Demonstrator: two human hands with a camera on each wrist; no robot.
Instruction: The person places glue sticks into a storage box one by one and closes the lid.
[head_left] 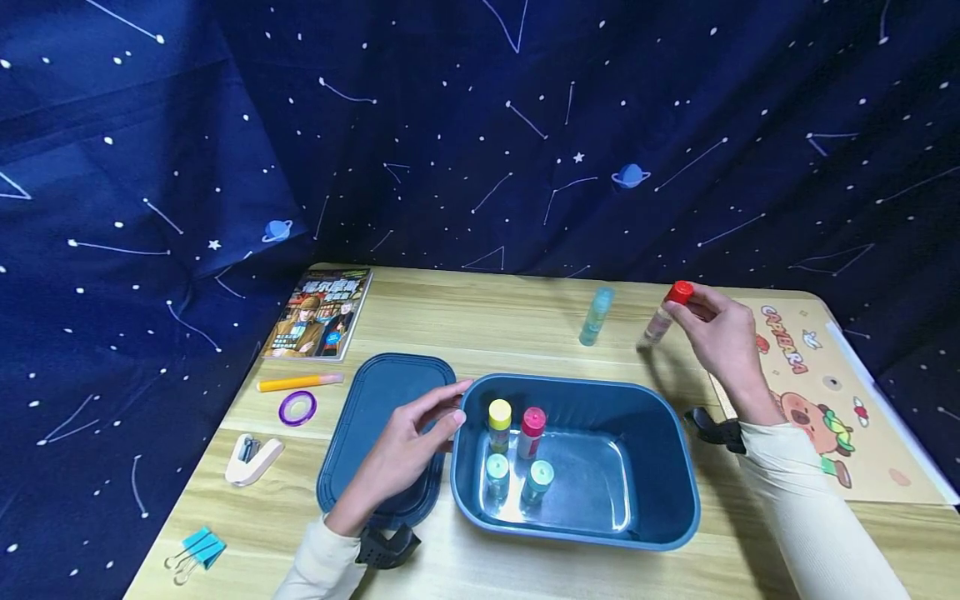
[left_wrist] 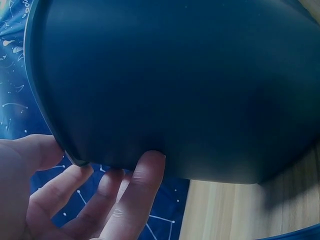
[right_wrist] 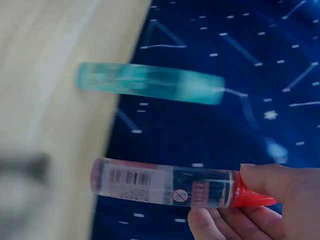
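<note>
Sheet (head_left: 817, 367) at right reads "CAPYBARA"; the right sleeve (head_left: 813, 500) crosses its near edge. Red-capped tube (head_left: 660, 323) carries a barcode label with a crossed-out circle symbol; fine print is illegible. Right hand (head_left: 723, 337) pinches its cap, near the far side of the surface (head_left: 480, 325). Teal tube (head_left: 597, 317) stands just left. Left hand (head_left: 405, 442), fingers slightly spread, touches the left end of the bin (head_left: 577, 542) and hides part of the lid (head_left: 382, 387). Four tubes (head_left: 498, 439) stand inside the bin. Book (head_left: 311, 321) bears white Chinese characters.
</note>
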